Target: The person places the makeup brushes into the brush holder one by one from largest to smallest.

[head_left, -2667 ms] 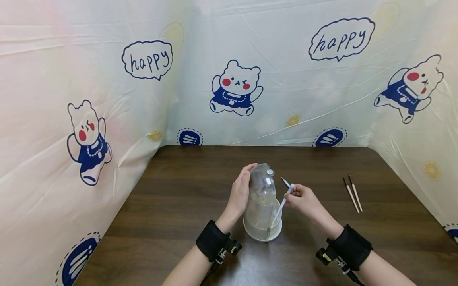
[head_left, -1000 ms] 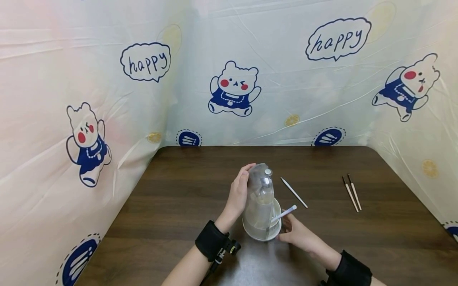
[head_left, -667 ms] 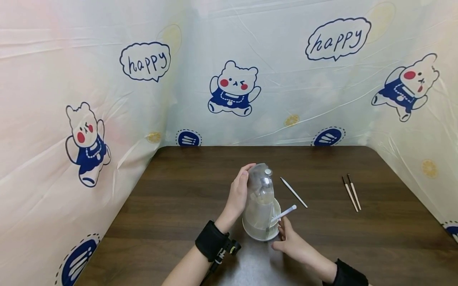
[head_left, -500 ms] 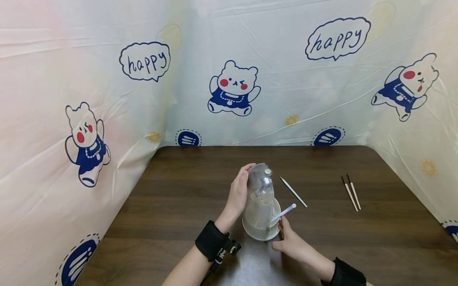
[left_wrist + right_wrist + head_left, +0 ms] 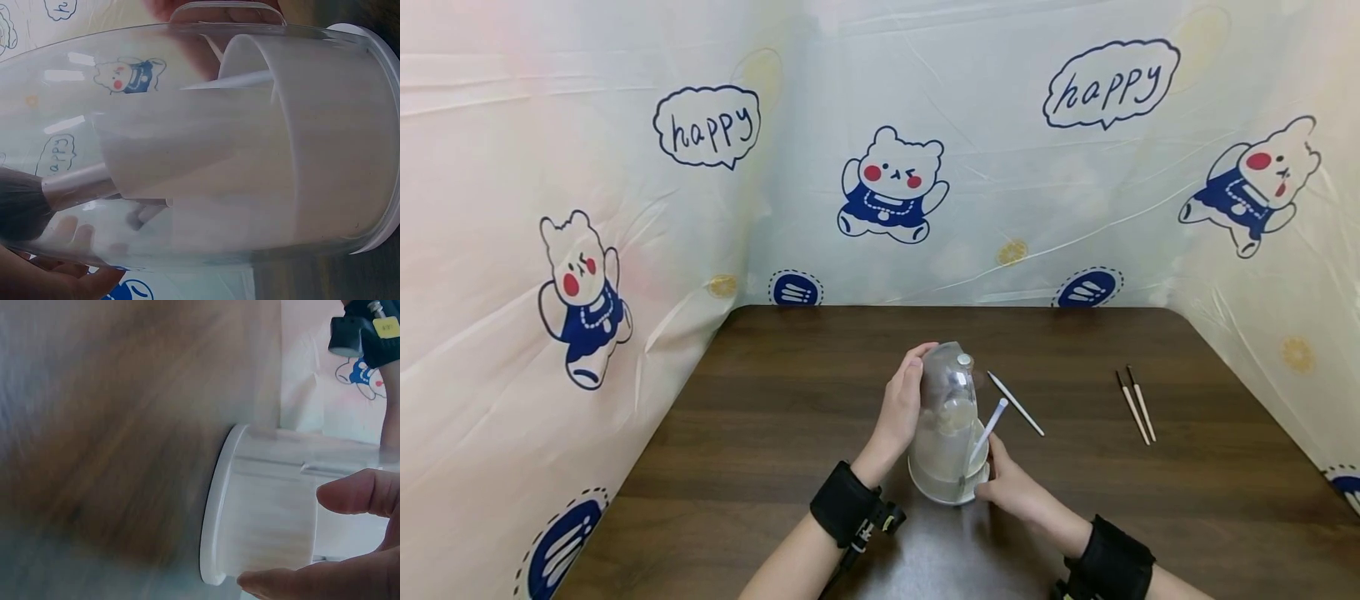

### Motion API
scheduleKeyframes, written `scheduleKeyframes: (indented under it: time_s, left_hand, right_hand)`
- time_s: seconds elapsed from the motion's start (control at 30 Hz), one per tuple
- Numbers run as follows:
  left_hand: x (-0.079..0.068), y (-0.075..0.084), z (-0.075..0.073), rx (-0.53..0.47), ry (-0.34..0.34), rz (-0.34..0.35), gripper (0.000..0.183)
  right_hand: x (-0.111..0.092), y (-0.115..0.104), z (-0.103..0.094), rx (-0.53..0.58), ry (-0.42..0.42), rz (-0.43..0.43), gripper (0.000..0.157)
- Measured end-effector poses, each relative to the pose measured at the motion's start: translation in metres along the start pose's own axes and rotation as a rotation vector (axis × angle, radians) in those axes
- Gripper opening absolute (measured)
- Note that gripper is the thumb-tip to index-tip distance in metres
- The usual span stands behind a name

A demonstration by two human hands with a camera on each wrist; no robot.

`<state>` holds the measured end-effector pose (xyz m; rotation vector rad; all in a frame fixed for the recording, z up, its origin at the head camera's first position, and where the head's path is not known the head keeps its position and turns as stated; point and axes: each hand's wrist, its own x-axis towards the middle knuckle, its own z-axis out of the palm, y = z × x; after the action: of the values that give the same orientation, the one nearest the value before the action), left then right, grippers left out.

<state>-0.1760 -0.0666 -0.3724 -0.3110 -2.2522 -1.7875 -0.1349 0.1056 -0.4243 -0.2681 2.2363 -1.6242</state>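
A clear domed makeup brush holder (image 5: 946, 467) with white cups inside stands upright on the table. My left hand (image 5: 901, 398) holds its transparent cover near the top, fingers wrapped behind the dome. Low on the right side, my right hand (image 5: 1011, 483) grips the holder near its white base; the right wrist view has the thumb (image 5: 353, 495) and a finger (image 5: 281, 581) spread across the white cup. A pale-handled stick (image 5: 989, 429) leans out of the holder's open side. Inside, the left wrist view shows a fluffy dark-bristled makeup brush (image 5: 28, 203).
A slim white stick with a pointed end (image 5: 1015, 403) lies just right of the holder. Farther right are two thin dark-tipped brushes (image 5: 1135, 406), side by side. A printed curtain (image 5: 880, 275) hangs behind the brown table (image 5: 760, 433).
The right hand has let go of the pale-handled stick and moved down to the holder's base. The stick sagged sideways, then came more upright. The left hand stays on the cover.
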Motion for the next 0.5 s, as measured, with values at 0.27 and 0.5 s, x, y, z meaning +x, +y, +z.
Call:
scheduleKeyframes:
  time_s: [0.27, 0.5]
  left_hand:
    - [0.0, 0.0, 0.001, -0.008, -0.002, -0.011, 0.049]
    - [-0.001, 0.0, 0.0, -0.003, 0.001, -0.01, 0.05]
  right_hand:
    - [0.01, 0.0, -0.005, -0.039, 0.02, 0.027, 0.095]
    - [0.022, -0.002, -0.005, -0.075, 0.034, 0.042, 0.094]
